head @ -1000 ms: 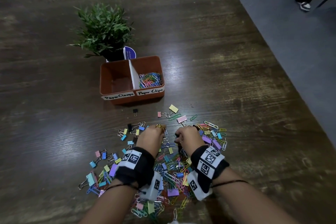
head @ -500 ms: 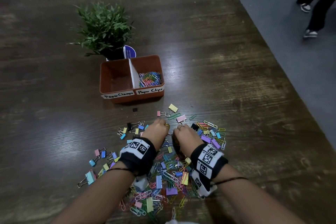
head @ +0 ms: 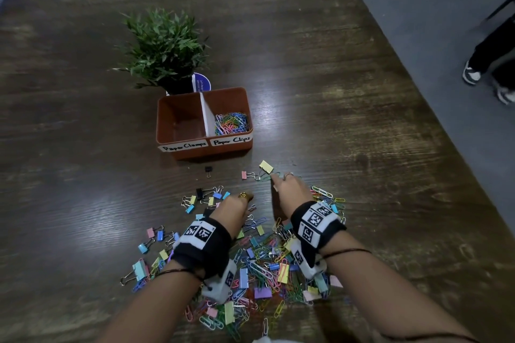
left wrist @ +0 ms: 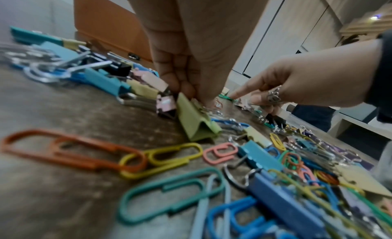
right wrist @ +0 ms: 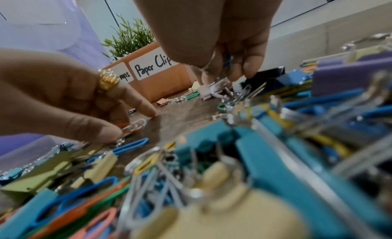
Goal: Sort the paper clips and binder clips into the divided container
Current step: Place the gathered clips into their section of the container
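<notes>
At 6 o'clock on the dark scratched wooden table (head: 348,69), both hands sit in the heap of coloured paper clips and binder clips (head: 259,267), so their fingertips are mostly hidden from the head view. The right wrist view shows the right hand (right wrist: 224,46) with fingers curled round blurry clips. The left hand (left wrist: 186,46) has its fingertips down at an olive binder clip (left wrist: 197,122); can't tell if it's actually gripping. The orange divided plastic container (head: 178,117) is at 12 o'clock, with paper clips in its right compartment.

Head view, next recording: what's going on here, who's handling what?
A person is sorting a mixed pile of clips on a wooden table. The right hand reaches forward among binder clips at the pile's far edge; the left hand picks at clips nearer. In the orange divided container, only the Paper Clips side holds clips.
</notes>
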{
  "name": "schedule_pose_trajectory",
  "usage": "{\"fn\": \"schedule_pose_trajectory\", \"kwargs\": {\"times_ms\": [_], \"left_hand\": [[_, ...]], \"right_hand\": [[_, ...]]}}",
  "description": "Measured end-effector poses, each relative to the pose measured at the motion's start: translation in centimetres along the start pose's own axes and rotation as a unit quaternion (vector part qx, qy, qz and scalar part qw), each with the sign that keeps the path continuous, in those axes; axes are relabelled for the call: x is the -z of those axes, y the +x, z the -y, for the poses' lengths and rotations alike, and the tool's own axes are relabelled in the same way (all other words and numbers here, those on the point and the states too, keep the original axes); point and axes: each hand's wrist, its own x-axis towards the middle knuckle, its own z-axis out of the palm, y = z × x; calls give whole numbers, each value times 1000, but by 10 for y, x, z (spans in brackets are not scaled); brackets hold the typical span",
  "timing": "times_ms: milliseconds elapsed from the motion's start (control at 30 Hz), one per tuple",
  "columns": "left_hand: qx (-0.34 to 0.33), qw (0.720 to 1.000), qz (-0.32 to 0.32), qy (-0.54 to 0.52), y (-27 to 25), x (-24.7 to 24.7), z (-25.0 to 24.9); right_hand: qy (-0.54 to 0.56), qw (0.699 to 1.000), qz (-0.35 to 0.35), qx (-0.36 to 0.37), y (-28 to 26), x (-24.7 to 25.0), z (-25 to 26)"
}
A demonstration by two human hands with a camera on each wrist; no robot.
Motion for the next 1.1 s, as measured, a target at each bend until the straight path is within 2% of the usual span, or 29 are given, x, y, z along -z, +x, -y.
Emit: {"fn": "schedule_pose_trajectory", "kwargs": {"times_ms": [100,200,333,433,567,667,800,933,1000,1100], "left_hand": [[-19,999,-35,-20,-8,0,5],[-29,997,-55,-53,-18,-4,6],[-21,999,-20,-43,-35,-14,5],[7,997,-26,-67,-43,-16,15],[44,994,-61,-74,-45,-11,23],[21,991,-90,-95,-44,-7,18],[19,995,-67,-69,-36,-3,12],[32,999,-31,9,-27,2,3],[38,999,-14,23,-23,1,-2],[45,998,1,34,-20,1,-9]], "right_hand": [[12,1000,2,-12,-2,-1,-5],[32,999,8,12,-3,-2,-5],[17,998,18,51,-7,-1,4],[39,997,6,66,-9,0,7],[95,995,-8,42,-8,-3,2],[152,987,-42,22,-10,-4,-4],[257,963,-78,-8,-16,-4,-12],[407,912,-45,-34,-31,5,-12],[439,897,-29,-41,-36,5,-14],[441,895,-16,-62,-38,1,-19]]}}
